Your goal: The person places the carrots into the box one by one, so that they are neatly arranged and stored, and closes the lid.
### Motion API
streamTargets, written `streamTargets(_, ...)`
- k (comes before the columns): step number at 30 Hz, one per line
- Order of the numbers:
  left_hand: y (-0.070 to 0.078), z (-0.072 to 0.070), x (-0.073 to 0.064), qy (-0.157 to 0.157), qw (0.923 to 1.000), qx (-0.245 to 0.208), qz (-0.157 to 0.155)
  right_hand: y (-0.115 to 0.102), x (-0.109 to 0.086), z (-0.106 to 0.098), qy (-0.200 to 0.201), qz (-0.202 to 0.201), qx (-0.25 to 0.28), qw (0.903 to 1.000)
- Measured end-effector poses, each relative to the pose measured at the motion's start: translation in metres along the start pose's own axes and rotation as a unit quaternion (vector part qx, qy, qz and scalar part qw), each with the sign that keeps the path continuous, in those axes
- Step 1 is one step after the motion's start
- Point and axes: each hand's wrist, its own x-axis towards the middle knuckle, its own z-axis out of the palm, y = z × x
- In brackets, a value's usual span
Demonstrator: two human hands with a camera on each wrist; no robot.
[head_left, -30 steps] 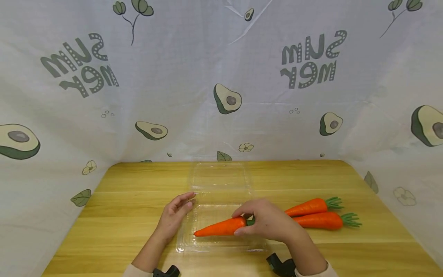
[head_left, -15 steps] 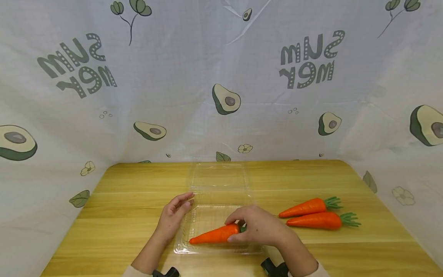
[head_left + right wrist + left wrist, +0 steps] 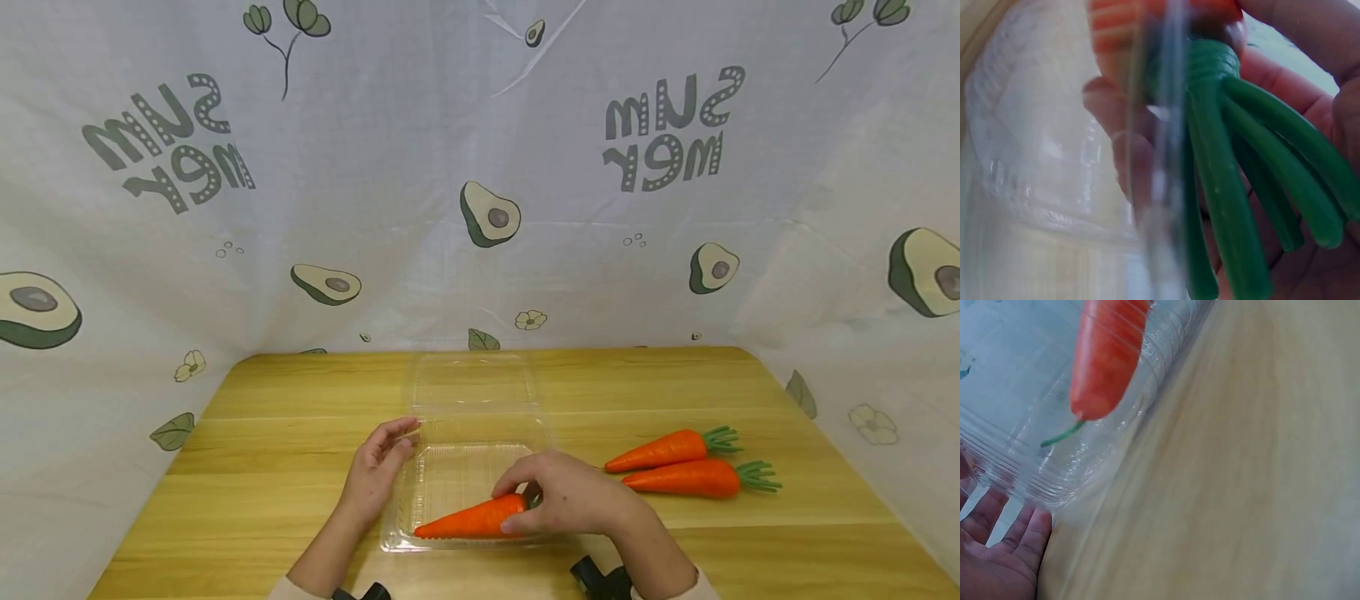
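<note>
In the head view, a clear plastic clamshell box (image 3: 450, 471) lies with its lid (image 3: 474, 379) folded back. My right hand (image 3: 573, 496) grips an orange carrot (image 3: 468, 520) by its thick end, inside the base along the front wall. The carrot's thin tip points left. Its green stalks (image 3: 1225, 181) hang beneath my palm in the right wrist view, partly behind a plastic wall. My left hand (image 3: 375, 468) rests at the box's left edge, fingers loosely extended; in the left wrist view its fingers (image 3: 1025, 534) touch the outer wall.
Right of the box, two more carrots lie side by side, a rear carrot (image 3: 656, 451) and a front carrot (image 3: 682, 479), green tops pointing right. They rest on a wooden table (image 3: 300, 400). A printed cloth (image 3: 397, 167) hangs behind and around the sides.
My right hand has moved left and toward me, lowering the carrot from above the box to its front wall. The left hand has stayed at the left edge.
</note>
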Motion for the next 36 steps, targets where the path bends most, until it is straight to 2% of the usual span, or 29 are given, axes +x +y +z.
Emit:
streamTargets(3, 0.000, 0.001, 0.000, -0.001, 1.0000, 0.001, 0.002, 0.001, 0.000, 0.000, -0.001, 0.002, 0.000, 1.0000)
streamTargets(10, 0.000, 0.001, 0.000, 0.002, 1.0000, -0.005, 0.007, 0.000, 0.003, 0.003, 0.000, -0.011, -0.038, 0.9992)
streamTargets(18, 0.000, 0.001, -0.001, 0.003, 1.0000, -0.003, 0.007, 0.001, -0.001, -0.002, 0.007, -0.002, -0.008, 0.9999)
streamTargets(26, 0.002, 0.001, -0.001, 0.002, 1.0000, -0.007, 0.003, 0.001, -0.007, -0.010, 0.008, 0.034, 0.028, 0.9990)
streamTargets(36, 0.001, 0.002, 0.000, 0.005, 0.9999, -0.011, 0.000, 0.009, -0.025, -0.033, 0.064, 0.034, 0.020, 0.9972)
